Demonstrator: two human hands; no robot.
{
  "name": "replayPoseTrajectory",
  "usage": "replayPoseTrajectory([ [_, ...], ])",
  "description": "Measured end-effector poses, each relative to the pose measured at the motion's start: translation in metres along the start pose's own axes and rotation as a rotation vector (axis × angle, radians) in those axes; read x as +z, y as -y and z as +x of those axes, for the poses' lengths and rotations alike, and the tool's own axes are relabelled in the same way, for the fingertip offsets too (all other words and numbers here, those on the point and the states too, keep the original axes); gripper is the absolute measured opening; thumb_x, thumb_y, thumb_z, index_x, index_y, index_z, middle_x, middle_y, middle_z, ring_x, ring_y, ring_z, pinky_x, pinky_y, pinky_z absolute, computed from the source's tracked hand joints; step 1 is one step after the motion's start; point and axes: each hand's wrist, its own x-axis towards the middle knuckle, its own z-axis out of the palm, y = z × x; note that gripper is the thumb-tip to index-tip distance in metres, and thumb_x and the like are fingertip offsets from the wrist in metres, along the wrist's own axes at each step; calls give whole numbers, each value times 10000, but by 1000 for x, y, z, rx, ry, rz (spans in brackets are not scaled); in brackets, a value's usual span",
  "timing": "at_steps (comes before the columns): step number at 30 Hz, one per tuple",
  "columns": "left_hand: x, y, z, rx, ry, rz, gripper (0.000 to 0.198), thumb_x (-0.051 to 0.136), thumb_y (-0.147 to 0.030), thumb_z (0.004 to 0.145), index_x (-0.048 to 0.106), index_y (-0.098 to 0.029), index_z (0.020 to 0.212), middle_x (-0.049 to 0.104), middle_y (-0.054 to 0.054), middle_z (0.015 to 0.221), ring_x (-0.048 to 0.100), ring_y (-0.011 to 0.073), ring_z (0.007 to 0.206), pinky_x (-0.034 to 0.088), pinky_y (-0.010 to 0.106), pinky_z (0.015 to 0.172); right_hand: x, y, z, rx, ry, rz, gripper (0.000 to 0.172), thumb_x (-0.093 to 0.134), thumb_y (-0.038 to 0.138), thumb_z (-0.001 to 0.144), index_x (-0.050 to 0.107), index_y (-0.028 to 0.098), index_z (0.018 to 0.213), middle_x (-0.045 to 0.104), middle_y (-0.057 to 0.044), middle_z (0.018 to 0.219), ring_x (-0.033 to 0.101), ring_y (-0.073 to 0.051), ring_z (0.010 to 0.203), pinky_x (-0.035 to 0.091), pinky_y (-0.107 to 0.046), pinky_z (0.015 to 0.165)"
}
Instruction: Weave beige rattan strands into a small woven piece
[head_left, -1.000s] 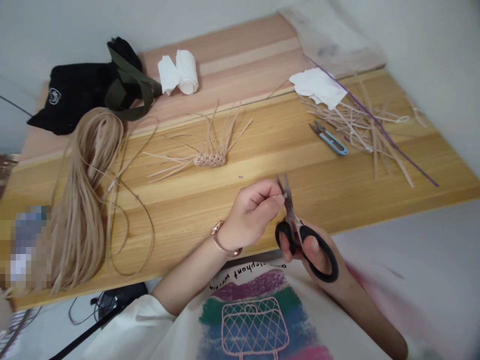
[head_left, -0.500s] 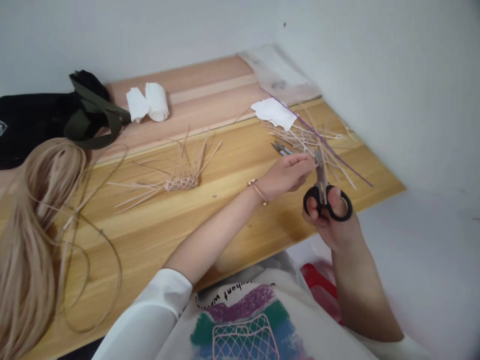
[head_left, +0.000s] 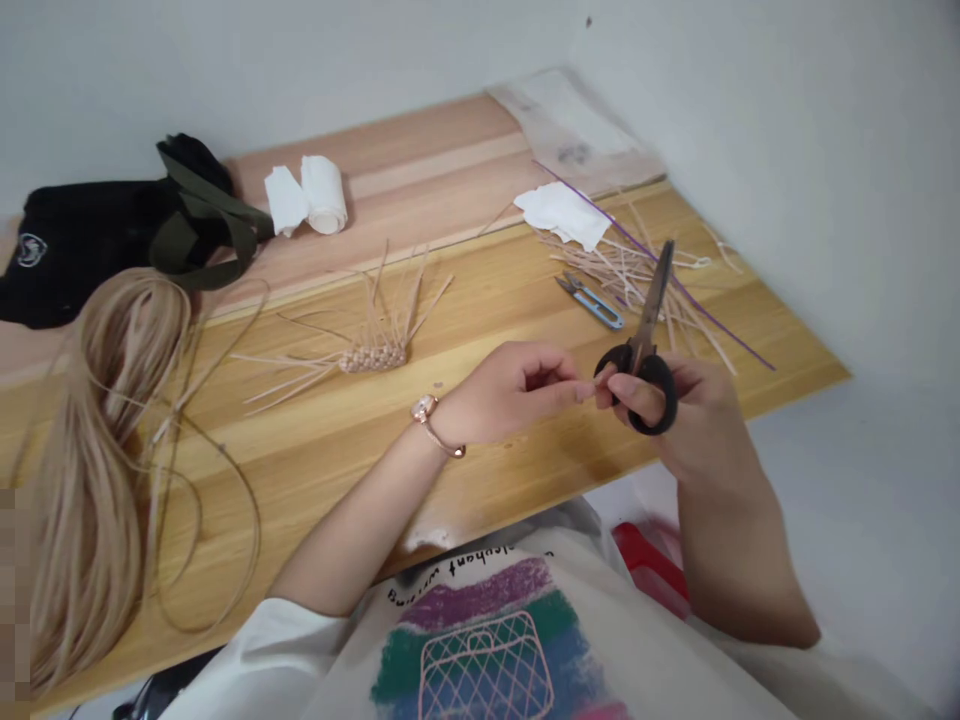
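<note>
Black-handled scissors (head_left: 651,345) are in my right hand (head_left: 694,410), thumb and fingers through the loops, blades closed and pointing up and away. My left hand (head_left: 517,390) pinches with thumb and forefinger right beside the right fingertips; whatever is between them is too small to make out. Beyond the hands lies a pile of cut tan strips (head_left: 600,262) with a purple strip (head_left: 705,310) across it. Blue thread snips (head_left: 590,300) rest at its near side. A small woven piece (head_left: 373,358) with loose strands sticking out lies left of my hands.
A large hank of tan strips (head_left: 97,480) covers the left of the table (head_left: 390,440). Behind it are a black bag (head_left: 90,240) with an olive strap and a white roll (head_left: 325,195). White tissue (head_left: 562,213) and a plastic sheet (head_left: 577,130) lie at the far right, near the wall.
Both hands have drawn back from the strip pile toward me, fingertips now together. The scissors came along, and the blue snips are uncovered. The view has shifted slightly.
</note>
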Motion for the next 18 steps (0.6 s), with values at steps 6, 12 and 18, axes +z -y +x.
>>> replayPoseTrajectory([
  [6, 3, 11, -17, -30, -52, 41, 254, 564, -350, 779, 532, -119, 679, 400, -43, 541, 306, 46, 477, 235, 176, 431, 15, 5, -7, 5, 25, -43, 173, 750, 317, 577, 629, 195, 595, 573, 14, 570, 475, -93, 504, 386, -229, 436],
  [12, 11, 8, -31, 74, -256, 362, 239, 581, -372, 782, 593, -135, 807, 554, 14, 669, 450, 97, 587, 339, 215, 532, 18, 0, -9, -35, 9, -50, 133, 707, 276, 612, 611, 186, 593, 559, 15, 547, 479, -93, 496, 391, -229, 442],
  [18, 45, 9, -57, 216, -440, 615, 251, 473, -339, 861, 569, -154, 722, 537, 29, 661, 457, 128, 641, 342, 269, 627, 27, -12, -12, -37, -123, 56, 124, 669, 263, 667, 591, 180, 616, 557, 11, 555, 461, -88, 480, 372, -231, 445],
])
